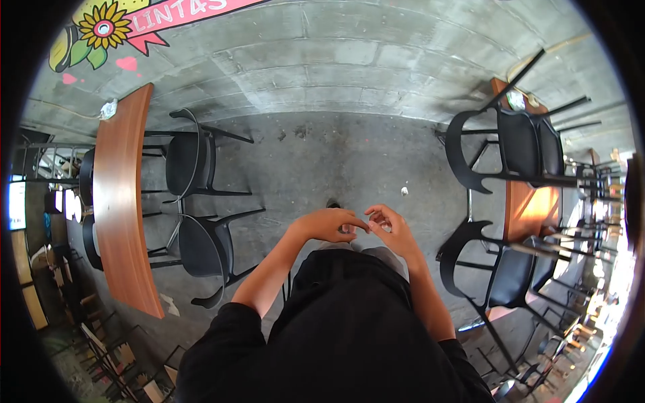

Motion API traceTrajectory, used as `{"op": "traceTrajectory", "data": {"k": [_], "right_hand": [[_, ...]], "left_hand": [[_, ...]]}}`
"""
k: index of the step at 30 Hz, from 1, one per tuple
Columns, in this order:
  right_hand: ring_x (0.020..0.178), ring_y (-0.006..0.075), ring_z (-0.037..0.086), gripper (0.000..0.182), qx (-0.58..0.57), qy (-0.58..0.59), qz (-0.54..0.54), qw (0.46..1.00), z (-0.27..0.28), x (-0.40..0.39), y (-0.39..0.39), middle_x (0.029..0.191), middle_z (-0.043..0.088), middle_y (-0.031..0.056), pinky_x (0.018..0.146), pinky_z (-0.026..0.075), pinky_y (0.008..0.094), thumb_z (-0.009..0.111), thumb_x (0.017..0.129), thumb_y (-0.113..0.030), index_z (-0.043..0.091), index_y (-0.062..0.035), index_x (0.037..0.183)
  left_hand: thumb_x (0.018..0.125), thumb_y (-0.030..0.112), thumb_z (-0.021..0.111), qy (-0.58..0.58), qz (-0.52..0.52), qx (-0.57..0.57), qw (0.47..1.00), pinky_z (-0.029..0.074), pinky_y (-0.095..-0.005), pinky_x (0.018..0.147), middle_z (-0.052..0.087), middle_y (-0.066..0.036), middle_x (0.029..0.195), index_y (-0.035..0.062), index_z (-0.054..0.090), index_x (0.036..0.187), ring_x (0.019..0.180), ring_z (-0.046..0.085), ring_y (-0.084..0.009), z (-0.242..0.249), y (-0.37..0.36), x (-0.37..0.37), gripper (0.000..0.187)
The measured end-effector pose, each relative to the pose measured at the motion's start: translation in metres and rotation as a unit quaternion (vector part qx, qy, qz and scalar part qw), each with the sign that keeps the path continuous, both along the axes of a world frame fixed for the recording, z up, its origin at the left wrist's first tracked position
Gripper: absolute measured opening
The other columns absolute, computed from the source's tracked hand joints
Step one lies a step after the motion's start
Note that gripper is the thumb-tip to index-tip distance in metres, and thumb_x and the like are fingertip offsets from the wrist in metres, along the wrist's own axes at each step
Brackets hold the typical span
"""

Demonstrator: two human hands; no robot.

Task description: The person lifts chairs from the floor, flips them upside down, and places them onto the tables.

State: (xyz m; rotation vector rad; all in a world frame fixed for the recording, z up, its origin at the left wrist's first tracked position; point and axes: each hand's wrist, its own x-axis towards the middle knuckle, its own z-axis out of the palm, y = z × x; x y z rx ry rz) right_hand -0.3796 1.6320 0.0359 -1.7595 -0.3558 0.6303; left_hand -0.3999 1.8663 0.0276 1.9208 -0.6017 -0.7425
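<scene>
We see our two hands near each other in front of the waist, above the grey trousers (386,257). Our left hand (328,225) is half bent, its fingers curving toward the right one. Our right hand (393,233) is loosely curled, with thumb and fingers partly apart. We cannot tell if the fingertips touch, or if something small is between them.

The things nearest to us stand at both sides, well apart from the hands. On the left, two black chairs (185,163) stand upright beside a long wooden table (121,201). On the right, other dark chairs (517,142) seem to rest upturned on a second wooden table (527,208).

Between them we have the grey concrete floor (322,161), with a small white scrap (404,191), and ahead the block wall (336,57) with a painted sunflower (104,29).
</scene>
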Motion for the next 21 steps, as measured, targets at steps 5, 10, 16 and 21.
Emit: {"op": "traceTrajectory", "data": {"k": [5, 10, 16, 21], "right_hand": [[0.082, 0.0121, 0.063, 0.02, -0.012, -0.056, -0.008, 0.998, 0.018, -0.069, -0.003, 0.088, 0.067, 0.0038, 0.074, 0.049, 0.0276, 0.068, 0.091, -0.012, 0.065, -0.0051, 0.109], [0.081, 0.0106, 0.063, 0.019, 0.019, -0.017, -0.016, 1.0, 0.003, -0.17, -0.014, 0.088, 0.069, 0.0038, 0.073, 0.05, 0.0277, 0.071, 0.09, -0.014, 0.067, -0.0028, 0.106], [0.078, 0.009, 0.061, 0.017, 0.069, 0.073, -0.098, 0.99, -0.021, -0.308, -0.008, 0.084, 0.069, 0.0032, 0.072, 0.049, 0.0258, 0.077, 0.087, -0.013, 0.07, -0.0013, 0.098], [0.074, 0.0076, 0.059, 0.017, 0.094, 0.145, -0.085, 0.981, -0.041, -0.366, 0.03, 0.081, 0.068, 0.0024, 0.069, 0.048, 0.0253, 0.079, 0.086, -0.016, 0.07, -0.0016, 0.091]], "left_hand": [[0.088, 0.016, 0.066, -0.08, 0.022, -0.056, 0.995, 0.051, -0.0364, 0.082, 0.063, -0.008, 0.102, 0.0061, 0.067, 0.107, 0.091, 0.063, -0.0228, -0.006, -0.018, -0.069, 0.021], [0.088, 0.014, 0.066, -0.049, 0.042, -0.093, 0.994, 0.051, -0.0358, 0.083, 0.062, -0.009, 0.105, 0.0063, 0.066, 0.117, 0.091, 0.063, -0.0229, -0.003, -0.018, -0.173, 0.03], [0.087, 0.011, 0.066, 0.026, 0.037, -0.085, 0.995, 0.051, -0.0353, 0.085, 0.063, -0.008, 0.104, 0.0093, 0.061, 0.131, 0.093, 0.064, -0.0227, -0.002, -0.003, -0.292, 0.044], [0.087, 0.009, 0.065, -0.002, 0.071, -0.031, 0.997, 0.051, -0.0362, 0.084, 0.064, -0.007, 0.099, 0.0105, 0.063, 0.13, 0.091, 0.064, -0.0222, 0.01, 0.03, -0.363, 0.043]]}}
